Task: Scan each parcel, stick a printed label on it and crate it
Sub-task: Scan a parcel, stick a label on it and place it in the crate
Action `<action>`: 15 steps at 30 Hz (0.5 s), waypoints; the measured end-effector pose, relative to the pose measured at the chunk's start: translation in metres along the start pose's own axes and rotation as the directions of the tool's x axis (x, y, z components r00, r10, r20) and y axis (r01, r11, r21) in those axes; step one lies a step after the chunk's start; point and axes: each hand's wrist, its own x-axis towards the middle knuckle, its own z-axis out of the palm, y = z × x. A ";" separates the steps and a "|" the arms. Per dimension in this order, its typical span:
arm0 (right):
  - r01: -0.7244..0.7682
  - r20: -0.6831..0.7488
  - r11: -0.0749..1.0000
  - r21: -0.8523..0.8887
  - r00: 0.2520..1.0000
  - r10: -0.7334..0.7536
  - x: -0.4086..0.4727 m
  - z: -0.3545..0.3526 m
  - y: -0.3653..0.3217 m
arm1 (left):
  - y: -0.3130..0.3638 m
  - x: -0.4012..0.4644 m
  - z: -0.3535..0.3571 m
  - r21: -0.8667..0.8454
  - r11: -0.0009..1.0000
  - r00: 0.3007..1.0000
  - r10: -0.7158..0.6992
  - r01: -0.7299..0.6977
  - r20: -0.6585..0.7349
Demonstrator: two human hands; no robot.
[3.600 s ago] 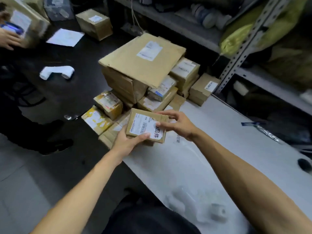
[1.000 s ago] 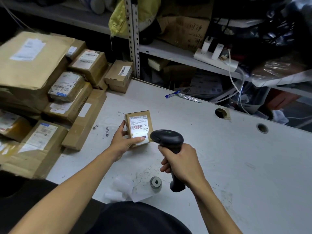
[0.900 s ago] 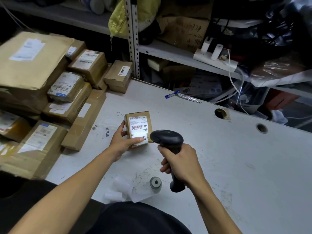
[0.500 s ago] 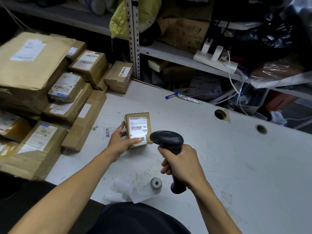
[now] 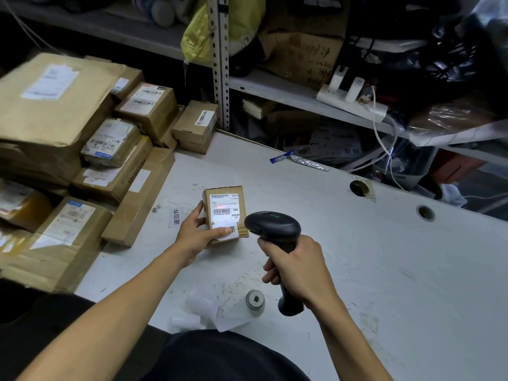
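Cardboard parcels (image 5: 63, 149) crowd the left of the frame, touching the white table (image 5: 384, 257), whose right half lies open. At centre our left hand (image 5: 196, 235) pinches the small parcel (image 5: 225, 214), thumb on its label, fingers along its left edge. Just right, our right hand (image 5: 295, 268) grips the black scanner (image 5: 272, 229), its head near the parcel.

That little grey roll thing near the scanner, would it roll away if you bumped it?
Probably not at first: the grey roll stands on its flat end on the table. Tipped sideways, its round shape would likely roll. It looks small, so probably light.
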 end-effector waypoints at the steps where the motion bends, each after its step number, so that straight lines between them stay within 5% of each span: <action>1: 0.000 0.001 1.000 -0.003 1.000 0.000 0.000 0.000 0.000 | -0.001 0.000 0.000 -0.001 1.000 1.000 -0.002 0.002 -0.002; 15: -0.019 0.005 0.999 -0.026 1.000 0.019 -0.002 0.000 0.003 | -0.004 0.004 -0.001 0.010 1.000 1.000 -0.009 0.009 0.000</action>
